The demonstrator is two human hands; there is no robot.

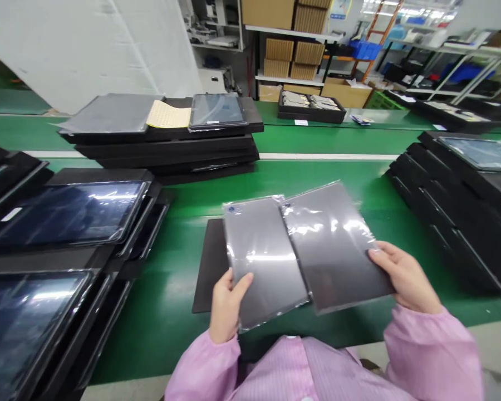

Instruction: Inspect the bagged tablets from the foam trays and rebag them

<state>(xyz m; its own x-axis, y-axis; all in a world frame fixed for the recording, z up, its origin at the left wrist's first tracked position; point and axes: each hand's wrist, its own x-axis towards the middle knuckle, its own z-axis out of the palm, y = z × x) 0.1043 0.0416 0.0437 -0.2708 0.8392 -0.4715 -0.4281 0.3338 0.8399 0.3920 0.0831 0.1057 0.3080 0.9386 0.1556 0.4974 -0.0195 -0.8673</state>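
Note:
My left hand point(229, 306) is closed on the lower left edge of a grey tablet point(267, 250) in a clear plastic bag, thumb on top. A round dark camera spot shows in its upper left corner. My right hand point(409, 278) grips the right edge of a second grey bagged tablet point(334, 245), tilted and close against the first one. Glare lies across both bags. Partly hidden beneath the left tablet, a dark flat panel point(209, 273) rests on the green bench point(179, 328).
Black trays point(121, 262) with bagged tablets are stacked at the left. Another stack of trays point(171, 150) at the back carries a yellow paper point(169, 114). More stacked trays point(451, 206) stand at the right. A black box point(311, 114) of small parts sits behind.

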